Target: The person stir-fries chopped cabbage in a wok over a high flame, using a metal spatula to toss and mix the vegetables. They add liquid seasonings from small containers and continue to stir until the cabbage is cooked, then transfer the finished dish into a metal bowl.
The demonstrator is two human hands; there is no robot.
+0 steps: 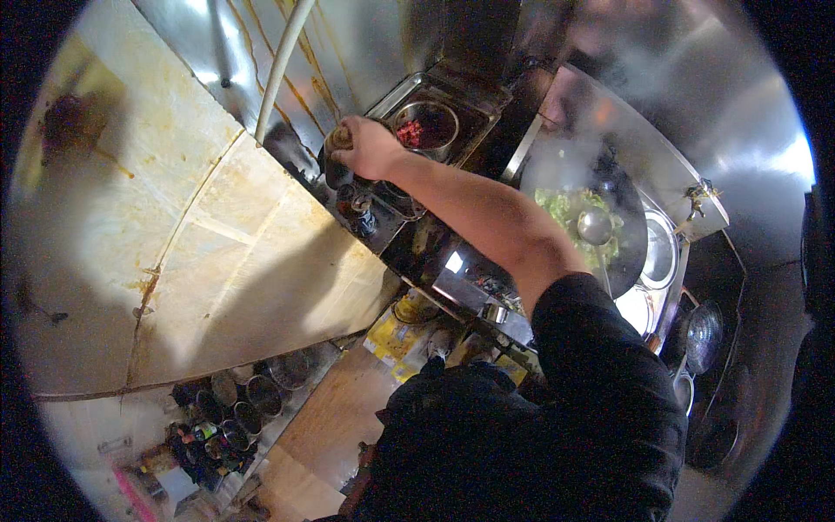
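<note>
My right hand (365,149), at the end of a bare forearm, reaches far to the left. Its fingers are curled around a brownish rounded object (340,139) at the top of a dark container (336,171); what exactly it is stays unclear. Beside the hand, a round metal pot (443,134) holds bright red pieces (410,132) that look like chillies. Farther right, a dark wok (629,261) contains chopped green leafy vegetables (554,203) under steam. A metal ladle (595,226) rests in it. My left hand is out of view.
Dark bottles (363,218) stand just below the hand. The pot sits in a rectangular metal tray (483,98). White-rimmed bowls (659,251) and a metal strainer (702,336) are right of the wok. A pale hose (282,72) hangs before the stained steel wall (365,46). A cream panel (274,261) slants at left.
</note>
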